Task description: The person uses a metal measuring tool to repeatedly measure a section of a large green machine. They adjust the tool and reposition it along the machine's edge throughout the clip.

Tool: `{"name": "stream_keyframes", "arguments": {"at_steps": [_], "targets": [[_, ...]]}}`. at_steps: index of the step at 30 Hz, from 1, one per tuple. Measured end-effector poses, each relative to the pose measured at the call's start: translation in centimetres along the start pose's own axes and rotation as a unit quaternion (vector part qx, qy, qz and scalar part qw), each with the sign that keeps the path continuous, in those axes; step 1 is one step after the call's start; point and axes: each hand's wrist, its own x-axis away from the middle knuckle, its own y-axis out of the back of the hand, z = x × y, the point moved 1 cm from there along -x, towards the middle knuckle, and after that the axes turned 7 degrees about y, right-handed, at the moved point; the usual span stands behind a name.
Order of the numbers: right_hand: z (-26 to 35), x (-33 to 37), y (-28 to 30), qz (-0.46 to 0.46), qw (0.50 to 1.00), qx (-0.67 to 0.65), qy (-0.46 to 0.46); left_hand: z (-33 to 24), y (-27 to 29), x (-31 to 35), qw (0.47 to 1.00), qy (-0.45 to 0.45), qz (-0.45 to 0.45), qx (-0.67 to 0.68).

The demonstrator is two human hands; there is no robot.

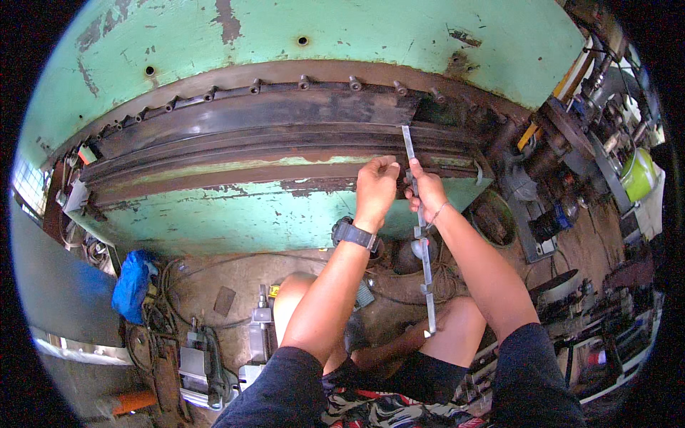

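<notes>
My right hand (429, 191) is closed round a long, narrow metal strip (427, 260) with small bent tabs along its edge. The strip's far end reaches up to the dark steel tooling of a green bending machine (228, 210), and its near end hangs above my right thigh. Just left of the strip, my left hand (377, 187) has its fingers curled together at the front edge of the machine's lower bed. What those fingers hold, if anything, is hidden. A black watch (354, 234) is on my left wrist.
A row of bolts (304, 82) lines the upper beam. Cables lie on the floor (214, 271), with a blue bag (134, 285) and metal clamping tools (196, 360) at the left. Round containers (492, 217) and cluttered machine parts (549, 164) stand at the right.
</notes>
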Motion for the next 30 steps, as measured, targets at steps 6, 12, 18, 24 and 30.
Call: {"name": "stream_keyframes", "arguments": {"at_steps": [6,12,18,24,30], "targets": [[0.3,0.4,-0.7,-0.003,0.999,-0.027,-0.017,0.1,1.1,-0.3,1.0,-0.021,-0.009,-0.006],[0.7,0.6,-0.2,-0.002,1.0,-0.008,-0.005,0.3,1.1,0.2,1.0,-0.026,-0.005,-0.014],[2.5,1.1,0.4,0.006,0.999,0.047,-0.015,0.1,0.7,0.9,1.0,0.01,0.006,-0.008],[4.8,1.3,1.8,0.056,0.992,0.108,-0.023,0.5,0.2,0.2,1.0,0.017,0.025,0.003],[6.6,0.9,3.2,0.094,0.984,0.153,-0.016,0.5,-1.2,0.8,0.987,0.049,0.15,-0.026]]}}
